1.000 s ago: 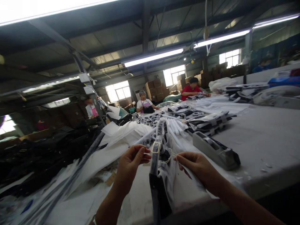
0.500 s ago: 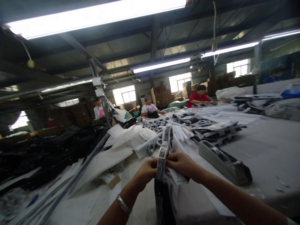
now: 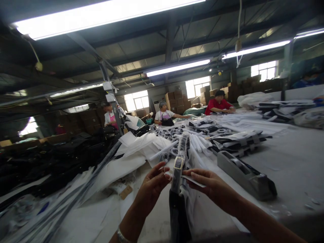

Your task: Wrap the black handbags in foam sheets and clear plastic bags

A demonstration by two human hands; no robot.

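A black handbag [image 3: 176,216] stands upright in front of me, its strap [image 3: 176,180] rising from it wrapped in clear film. A gold-coloured buckle [image 3: 178,163] sits on that strap. On the strap's left side my left hand [image 3: 153,185] has its fingers closed around a small pale bit, too small to name. My right hand [image 3: 206,182], to the right of the strap, pinches a flat white tag [image 3: 194,181] between thumb and fingers.
A grey tape dispenser [image 3: 245,175] lies to the right on the table [image 3: 291,158]. White sheets [image 3: 136,148], rolled strips and stacked dark pieces [image 3: 240,141] cover the far part. Black bags [image 3: 63,155] are heaped at left. Several people work beyond.
Both hands have drawn slightly away from the strap, and the white tag in my right hand now shows clearly. The view has shifted a little. A person opposite has stretched out an arm.
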